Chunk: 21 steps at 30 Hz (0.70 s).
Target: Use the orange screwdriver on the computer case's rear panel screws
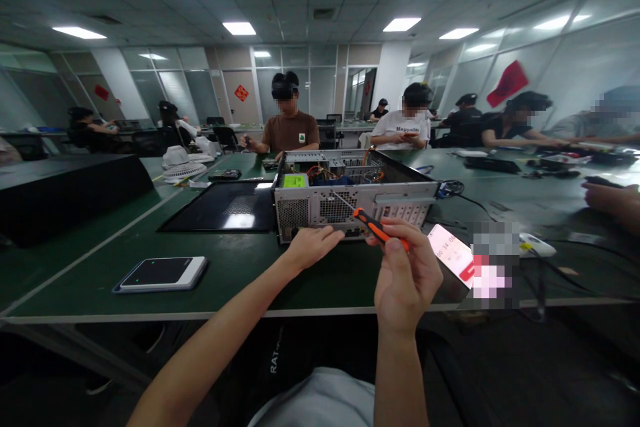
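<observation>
A desktop computer case [367,203] lies on its side with its rear panel facing me and its top uncovered. Inside, coloured cables and a part with a bright green label [295,181] are visible. In my right hand [407,267] is an orange and black screwdriver [369,220], gripped by the handle. Its thin shaft points up and left at the rear panel near the fan grille; I cannot tell whether the tip touches a screw. My left hand [314,245] rests along the lower edge of the rear panel, fingers stretched out, holding nothing visible.
Left of the case lies a black side panel [215,207]. A white-edged device [163,273] sits nearer me. To the right are a lit phone [453,253], a white power strip [543,245] and cables. A large black case [75,193] stands far left. Several people sit around.
</observation>
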Available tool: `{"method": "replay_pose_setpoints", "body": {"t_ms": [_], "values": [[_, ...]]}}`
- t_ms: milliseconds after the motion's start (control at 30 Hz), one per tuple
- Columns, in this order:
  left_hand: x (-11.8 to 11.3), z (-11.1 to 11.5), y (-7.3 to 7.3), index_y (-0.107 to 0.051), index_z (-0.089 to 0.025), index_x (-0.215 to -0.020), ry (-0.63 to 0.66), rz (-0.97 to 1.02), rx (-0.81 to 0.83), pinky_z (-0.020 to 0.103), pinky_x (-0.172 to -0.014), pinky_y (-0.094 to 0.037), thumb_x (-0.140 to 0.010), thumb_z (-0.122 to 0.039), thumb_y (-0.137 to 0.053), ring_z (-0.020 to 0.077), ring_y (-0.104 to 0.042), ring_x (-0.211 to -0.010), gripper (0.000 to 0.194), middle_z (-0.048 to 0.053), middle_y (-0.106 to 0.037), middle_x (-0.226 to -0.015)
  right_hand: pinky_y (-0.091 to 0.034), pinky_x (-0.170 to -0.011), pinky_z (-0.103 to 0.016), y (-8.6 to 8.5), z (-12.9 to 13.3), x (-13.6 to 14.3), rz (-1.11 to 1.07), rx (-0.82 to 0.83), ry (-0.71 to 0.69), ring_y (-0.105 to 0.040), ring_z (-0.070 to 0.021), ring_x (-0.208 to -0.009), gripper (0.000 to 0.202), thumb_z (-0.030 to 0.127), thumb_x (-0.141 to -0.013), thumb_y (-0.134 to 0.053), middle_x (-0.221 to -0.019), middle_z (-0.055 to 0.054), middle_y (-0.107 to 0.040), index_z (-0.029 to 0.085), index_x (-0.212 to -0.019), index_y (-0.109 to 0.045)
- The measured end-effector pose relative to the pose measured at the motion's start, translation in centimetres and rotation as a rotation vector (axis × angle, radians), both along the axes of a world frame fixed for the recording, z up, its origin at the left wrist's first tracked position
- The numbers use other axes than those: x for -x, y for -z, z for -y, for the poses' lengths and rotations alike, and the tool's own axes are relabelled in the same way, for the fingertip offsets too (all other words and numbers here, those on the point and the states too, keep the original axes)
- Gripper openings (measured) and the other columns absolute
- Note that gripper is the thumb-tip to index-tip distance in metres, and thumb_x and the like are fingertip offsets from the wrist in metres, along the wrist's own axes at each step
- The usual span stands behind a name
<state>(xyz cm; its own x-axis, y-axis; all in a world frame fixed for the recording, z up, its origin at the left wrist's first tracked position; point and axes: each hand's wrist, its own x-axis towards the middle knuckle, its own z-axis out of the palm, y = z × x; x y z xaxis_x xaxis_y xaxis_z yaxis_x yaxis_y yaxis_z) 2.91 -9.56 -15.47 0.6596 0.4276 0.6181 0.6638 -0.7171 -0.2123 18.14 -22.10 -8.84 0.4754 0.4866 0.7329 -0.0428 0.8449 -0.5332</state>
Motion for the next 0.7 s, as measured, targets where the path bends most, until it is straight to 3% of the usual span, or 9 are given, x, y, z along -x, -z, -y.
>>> {"method": "replay_pose_setpoints", "body": {"t_ms": [133, 267, 367, 500, 700], "values": [[-1.6, 0.5, 0.3, -0.071, -0.023, -0.113, -0.028, -0.126, 0.114, 0.024, -0.054, -0.04, -0.109, -0.038, -0.038, 0.015, -0.067, -0.069, 0.037, 0.005, -0.066, -0.09, -0.061, -0.081, -0.038, 0.3, -0.1, 0.0, 0.011, 0.024, 0.018, -0.065, -0.0223, -0.103, 0.01, 0.023, -0.093, -0.065, -0.107, -0.007, -0.068, 0.022, -0.097, -0.074], [-1.7, 0.7, 0.0, -0.069, -0.024, -0.117, -0.038, -0.143, 0.232, 0.024, -0.058, -0.044, -0.106, -0.041, -0.047, 0.0168, -0.07, -0.077, 0.03, 0.005, -0.07, -0.103, -0.059, -0.087, -0.041, 0.4, -0.4, 0.1, 0.016, 0.028, 0.017, -0.066, -0.0226, -0.103, 0.01, 0.025, -0.094, -0.065, -0.107, -0.007, -0.069, 0.022, -0.097, -0.074], [-1.6, 0.8, -0.2, -0.069, -0.024, -0.118, -0.026, -0.117, 0.302, 0.024, -0.064, -0.047, -0.105, -0.04, -0.051, 0.0172, -0.07, -0.085, 0.027, 0.005, -0.072, -0.109, -0.059, -0.086, -0.041, 0.5, -0.6, 0.3, 0.022, 0.032, 0.014, -0.066, -0.023, -0.102, 0.01, 0.026, -0.093, -0.065, -0.108, -0.007, -0.068, 0.021, -0.096, -0.074], [-1.6, 0.7, -0.2, -0.072, -0.022, -0.106, -0.002, -0.066, 0.349, 0.024, -0.072, -0.051, -0.101, -0.039, -0.059, 0.0197, -0.068, -0.098, 0.022, 0.006, -0.074, -0.105, -0.059, -0.081, -0.039, 0.5, -0.6, 0.5, 0.043, 0.039, 0.027, -0.065, -0.0232, -0.103, 0.01, 0.026, -0.094, -0.064, -0.108, -0.008, -0.068, 0.021, -0.096, -0.073], [-1.5, 0.1, 0.5, -0.072, -0.022, -0.104, 0.022, 0.0, 0.439, 0.028, -0.082, -0.054, -0.1, -0.036, -0.062, 0.0199, -0.07, -0.1, 0.018, 0.004, -0.075, -0.108, -0.057, -0.082, -0.038, 0.4, -0.4, 0.8, 0.053, 0.042, -0.015, -0.065, -0.0223, -0.101, 0.01, 0.027, -0.094, -0.065, -0.109, -0.007, -0.067, 0.022, -0.096, -0.073]]}}
